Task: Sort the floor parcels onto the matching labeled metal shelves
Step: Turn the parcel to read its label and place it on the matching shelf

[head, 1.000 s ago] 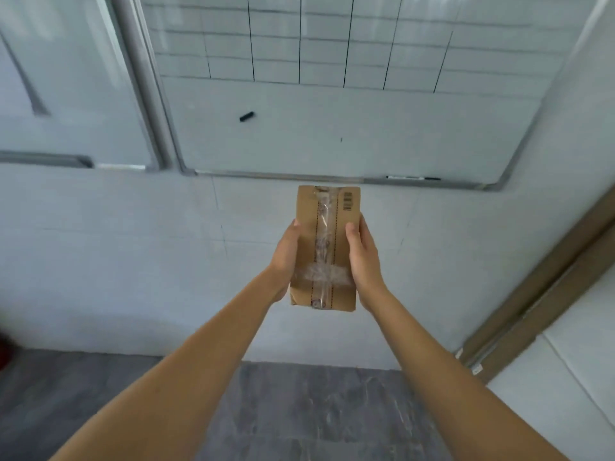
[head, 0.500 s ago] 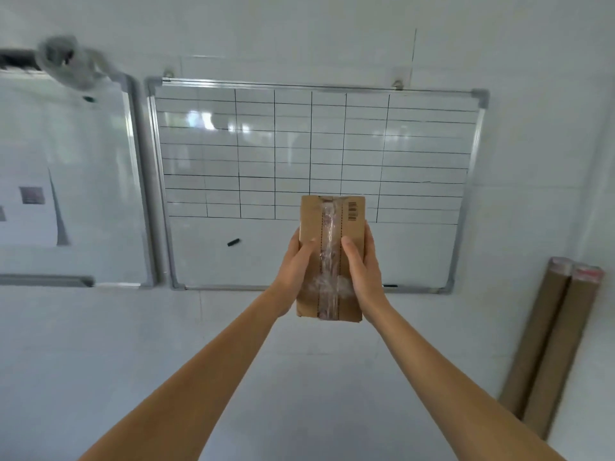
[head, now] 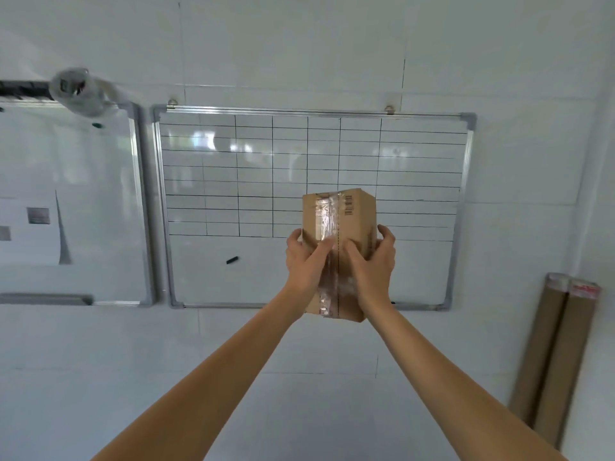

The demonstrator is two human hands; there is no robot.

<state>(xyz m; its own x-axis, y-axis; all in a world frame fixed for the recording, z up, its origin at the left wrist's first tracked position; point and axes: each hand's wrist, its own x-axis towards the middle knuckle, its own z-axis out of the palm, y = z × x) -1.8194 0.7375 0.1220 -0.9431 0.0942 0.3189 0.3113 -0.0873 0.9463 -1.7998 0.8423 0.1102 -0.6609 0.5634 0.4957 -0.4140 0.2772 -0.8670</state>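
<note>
A small brown cardboard parcel point(head: 339, 217) with clear tape down its middle and a barcode near the top is held upright at arm's length in front of a white wall. My left hand point(head: 304, 261) grips its left side, thumb across the taped face. My right hand point(head: 372, 264) grips its right side, fingers curled round the far edge. The parcel is turned a little, so its right side face shows. No metal shelves and no floor parcels are in view.
A gridded whiteboard point(head: 233, 181) hangs on the wall behind the parcel, with a second board point(head: 83, 201) to its left. Two brown cardboard tubes point(head: 559, 347) lean in the right corner. A roll wrapped in plastic point(head: 80, 91) sits at the upper left.
The view has tilted up from the floor to the wall, so the whole whiteboard now shows. The parcel has turned slightly in my hands, and my right hand's fingers have shifted round its side.
</note>
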